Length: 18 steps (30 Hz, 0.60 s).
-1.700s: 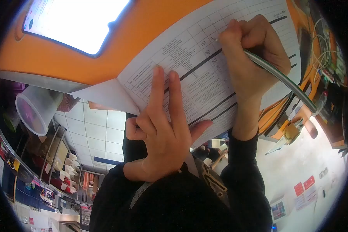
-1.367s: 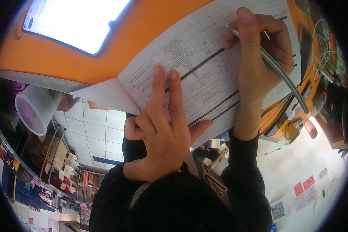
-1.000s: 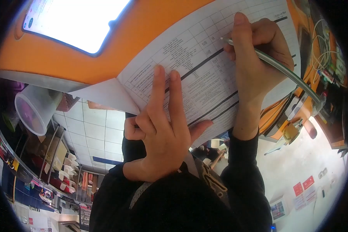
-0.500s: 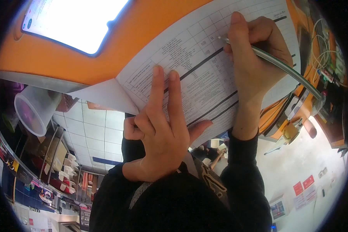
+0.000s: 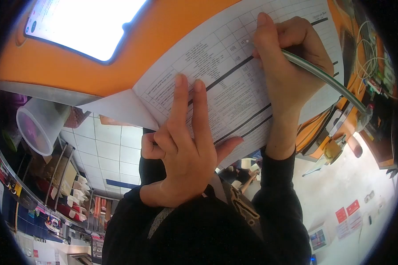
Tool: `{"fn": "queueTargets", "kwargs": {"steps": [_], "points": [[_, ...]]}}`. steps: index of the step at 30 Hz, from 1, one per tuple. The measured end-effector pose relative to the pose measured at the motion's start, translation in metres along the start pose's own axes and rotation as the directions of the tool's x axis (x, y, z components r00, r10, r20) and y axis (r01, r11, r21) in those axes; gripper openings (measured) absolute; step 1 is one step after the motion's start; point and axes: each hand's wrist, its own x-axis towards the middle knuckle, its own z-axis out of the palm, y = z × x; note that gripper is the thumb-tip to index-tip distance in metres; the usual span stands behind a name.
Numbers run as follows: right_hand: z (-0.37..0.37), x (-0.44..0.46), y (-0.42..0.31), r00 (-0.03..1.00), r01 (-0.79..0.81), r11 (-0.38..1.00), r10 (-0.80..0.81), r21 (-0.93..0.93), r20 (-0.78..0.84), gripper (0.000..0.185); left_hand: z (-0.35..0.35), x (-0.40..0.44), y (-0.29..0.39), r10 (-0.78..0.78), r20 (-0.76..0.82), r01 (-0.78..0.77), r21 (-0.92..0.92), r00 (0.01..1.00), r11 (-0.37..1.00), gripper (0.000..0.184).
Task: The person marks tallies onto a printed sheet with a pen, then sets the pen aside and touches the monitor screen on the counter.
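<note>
A printed form (image 5: 234, 95) with a grid of rows and thick dark lines lies on the orange table (image 5: 163, 26), its lower left part folded over the edge. My left hand (image 5: 185, 141) rests on the form, two fingers stretched out and the thumb spread, holding nothing. My right hand (image 5: 292, 66) grips a green and white pen (image 5: 325, 77). The pen's tip touches or hovers just over a grid cell beside small tally marks; which of the two I cannot tell.
A phone (image 5: 84, 26) with a bright screen lies at the upper left. A translucent tub (image 5: 42, 126) stands at the left, above a rack. White cables (image 5: 369, 62) and small items crowd the right side of the table. Farther off, a person is partly visible.
My right hand has shifted slightly left with the pen, after lifting and lowering it over the grid. A few more strokes show beside the tip. My left hand has stayed in place.
</note>
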Motion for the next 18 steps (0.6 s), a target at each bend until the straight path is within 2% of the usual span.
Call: {"fn": "queueTargets", "kwargs": {"steps": [2, 6, 9, 11, 15, 18], "points": [[-0.0014, -0.0001, 0.0011, 0.995, 0.091, 0.995, -0.089, -0.049, 0.033, 0.022, 0.0, -0.0001, 0.0008, -0.008, -0.004, 0.008, 0.019, 1.0, 1.0, 0.097], [-0.0039, 0.0003, 0.0032, 0.993, 0.102, 0.994, -0.1, -0.033, 0.06, 0.022, -0.0025, 0.0, 0.0009, -0.015, 0.026, 0.014, 0.025, 1.0, 1.0, 0.097], [-0.0022, -0.0014, 0.0004, 0.996, 0.081, 0.995, -0.079, -0.061, 0.038, 0.023, -0.0009, -0.0004, 0.0002, -0.008, 0.011, 0.008, 0.013, 1.0, 1.0, 0.098], [-0.002, -0.0029, 0.0001, 0.999, -0.029, 1.0, 0.029, 0.007, -0.015, 0.023, -0.001, -0.0004, 0.0001, 0.001, -0.002, -0.001, 0.022, 1.0, 1.0, 0.098], [-0.0022, -0.0011, 0.0011, 1.0, -0.026, 0.997, 0.027, 0.069, -0.005, 0.023, -0.0011, -0.0002, -0.0007, 0.004, 0.006, -0.004, 0.018, 1.0, 1.0, 0.098], [-0.002, -0.0018, 0.002, 0.999, -0.037, 0.999, 0.037, 0.016, -0.01, 0.023, 0.0003, 0.0001, -0.0009, 0.009, -0.015, -0.009, 0.001, 1.0, 1.0, 0.098]]}}
